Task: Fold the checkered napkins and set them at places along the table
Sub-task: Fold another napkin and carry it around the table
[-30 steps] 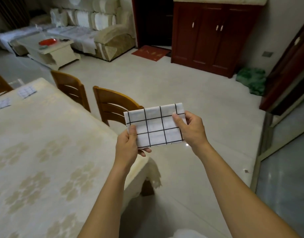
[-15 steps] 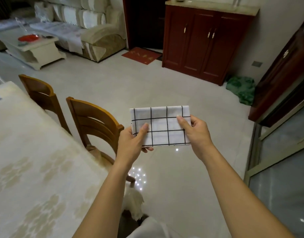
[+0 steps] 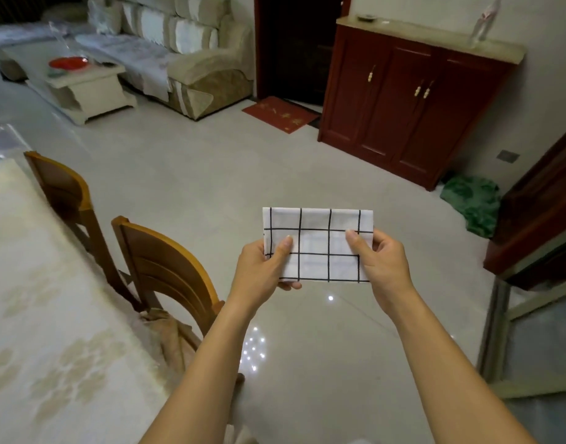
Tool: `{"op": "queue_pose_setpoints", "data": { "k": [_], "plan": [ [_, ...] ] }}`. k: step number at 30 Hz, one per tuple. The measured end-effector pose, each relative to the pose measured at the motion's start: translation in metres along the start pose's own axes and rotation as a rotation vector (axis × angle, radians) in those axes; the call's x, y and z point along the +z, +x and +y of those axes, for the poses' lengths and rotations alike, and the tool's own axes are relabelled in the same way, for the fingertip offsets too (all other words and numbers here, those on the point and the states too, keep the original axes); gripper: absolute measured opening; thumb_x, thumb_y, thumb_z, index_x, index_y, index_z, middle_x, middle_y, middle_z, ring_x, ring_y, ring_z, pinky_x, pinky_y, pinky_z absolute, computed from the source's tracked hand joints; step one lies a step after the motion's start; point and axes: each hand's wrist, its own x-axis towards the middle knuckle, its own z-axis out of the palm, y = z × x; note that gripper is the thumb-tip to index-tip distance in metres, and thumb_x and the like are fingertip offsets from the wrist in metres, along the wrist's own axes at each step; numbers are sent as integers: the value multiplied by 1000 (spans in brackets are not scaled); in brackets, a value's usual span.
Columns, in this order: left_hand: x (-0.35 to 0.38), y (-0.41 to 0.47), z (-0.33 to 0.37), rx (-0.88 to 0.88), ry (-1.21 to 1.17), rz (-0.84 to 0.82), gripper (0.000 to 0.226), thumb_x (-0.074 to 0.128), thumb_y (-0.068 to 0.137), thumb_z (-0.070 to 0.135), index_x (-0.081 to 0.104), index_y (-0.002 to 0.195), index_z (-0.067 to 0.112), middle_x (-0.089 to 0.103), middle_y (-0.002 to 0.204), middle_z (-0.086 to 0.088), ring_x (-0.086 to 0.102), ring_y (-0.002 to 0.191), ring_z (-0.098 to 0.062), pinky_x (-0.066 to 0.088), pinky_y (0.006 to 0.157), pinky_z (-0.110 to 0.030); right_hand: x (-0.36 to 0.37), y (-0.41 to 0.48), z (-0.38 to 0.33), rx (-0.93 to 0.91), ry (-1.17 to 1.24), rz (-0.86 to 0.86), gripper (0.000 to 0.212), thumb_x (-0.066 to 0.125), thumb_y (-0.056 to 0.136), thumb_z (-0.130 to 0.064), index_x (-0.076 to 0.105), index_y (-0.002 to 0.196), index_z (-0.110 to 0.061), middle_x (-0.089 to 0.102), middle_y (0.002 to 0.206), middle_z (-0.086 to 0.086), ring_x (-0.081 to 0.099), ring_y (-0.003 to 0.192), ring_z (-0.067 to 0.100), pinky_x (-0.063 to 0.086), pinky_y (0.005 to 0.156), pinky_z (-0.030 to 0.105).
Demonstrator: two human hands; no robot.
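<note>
Head view: a white cloth napkin with a black grid (image 3: 320, 243) is held up in the air in front of the person, folded into a flat rectangle with its long sides level. The left hand (image 3: 262, 267) pinches its left end, thumb laid across the front and the other fingers curled behind. The right hand (image 3: 384, 261) pinches the right end the same way, thumb on the front face. Nothing else carries the napkin. It hangs over the pale tiled floor (image 3: 211, 193), well apart from the long table under a cream floral cloth (image 3: 35, 299), whose right edge runs up the left of the picture. Two curved-back wooden chairs stand tucked against that edge, the nearer chair (image 3: 166, 261) between the napkin and the tabletop and the farther chair (image 3: 64, 193) beyond it. No napkin shows on the part of the tabletop in view.

The folding of this napkin looks finished or nearly so: the edges line up and the shape is compact. I judge the step in hand to be carrying it to a place. The next move would call for bringing it left over the tabletop's right edge, in front of a chair, and laying it flat without letting the layers slip, so both pinches should hold until the cloth rests on the table.
</note>
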Motion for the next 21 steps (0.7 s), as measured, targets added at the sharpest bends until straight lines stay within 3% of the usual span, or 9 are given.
{"op": "queue_pose_setpoints", "data": {
  "k": [8, 15, 21],
  "plan": [
    [-6, 80, 14, -8, 84, 189, 31, 54, 104, 35, 68, 114, 8, 78, 95, -10, 75, 70, -34, 63, 63, -39, 39, 125, 4, 33, 29, -251, 22, 70, 94, -34, 74, 99, -13, 77, 95, 10, 75, 88, 28, 63, 74, 44],
    [27, 152, 41, 38, 118, 421, 30, 54, 104, 32, 68, 116, 8, 77, 94, -12, 75, 75, -32, 62, 58, -34, 53, 236, -17, -36, 75, -453, 11, 71, 94, -24, 74, 99, -14, 78, 88, -3, 75, 84, 12, 59, 69, 26],
    [44, 203, 56, 83, 163, 548, 32, 52, 105, 28, 66, 118, 2, 77, 96, -14, 76, 79, -28, 63, 60, -34, 64, 301, -29, 91, 137, -587, 20, 69, 94, -33, 73, 98, -14, 78, 92, 1, 76, 87, 20, 62, 73, 37]
  ]
}}
